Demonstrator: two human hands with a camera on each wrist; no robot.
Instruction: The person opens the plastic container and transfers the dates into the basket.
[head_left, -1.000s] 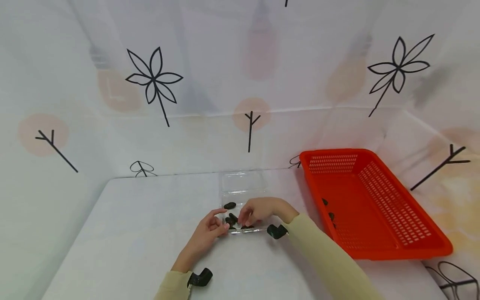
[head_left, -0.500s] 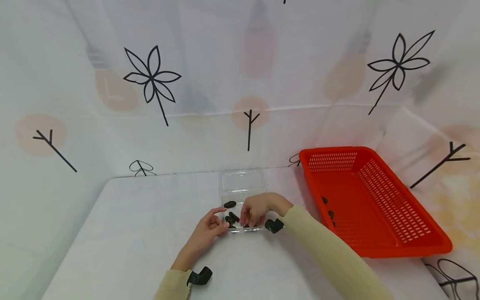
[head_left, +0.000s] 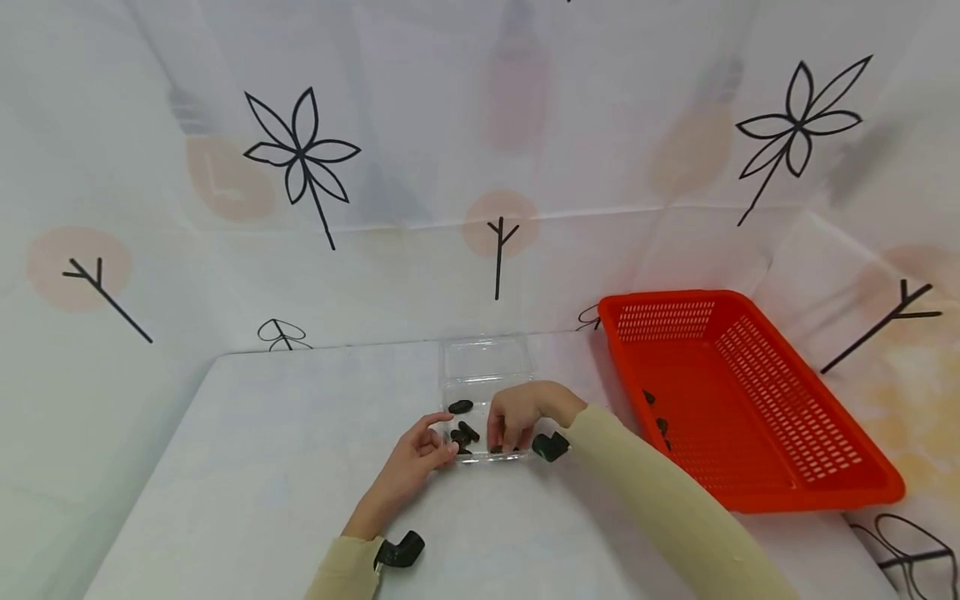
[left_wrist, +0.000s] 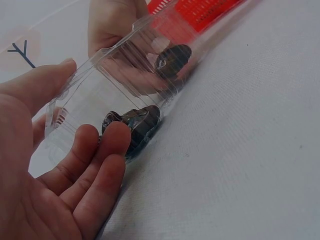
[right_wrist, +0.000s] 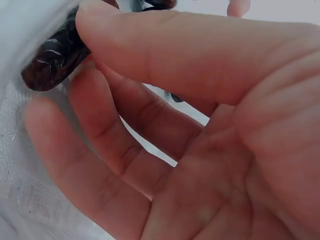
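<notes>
A clear plastic clamshell box [head_left: 487, 390] lies on the table with its lid folded back. Several dark, glossy, wrinkled dates [head_left: 461, 407] are inside, mostly in its left part. My left hand [head_left: 411, 461] holds the box's front left corner; the left wrist view shows its fingers against the clear wall, close to a date [left_wrist: 142, 125]. Reaching down into the right part of the box, my right hand [head_left: 517, 413] pinches a date [right_wrist: 55, 60] between thumb and fingers. That date touches or nearly touches the box floor.
A red perforated plastic basket [head_left: 750, 417] stands to the right, with a few dark pieces [head_left: 662, 425] along its left side. White cloth covers the table [head_left: 300, 433]. A patterned cloth wall [head_left: 405, 283] rises behind the box.
My right hand has shifted slightly right and deeper into the right part of the box. My left hand stays at the box's corner.
</notes>
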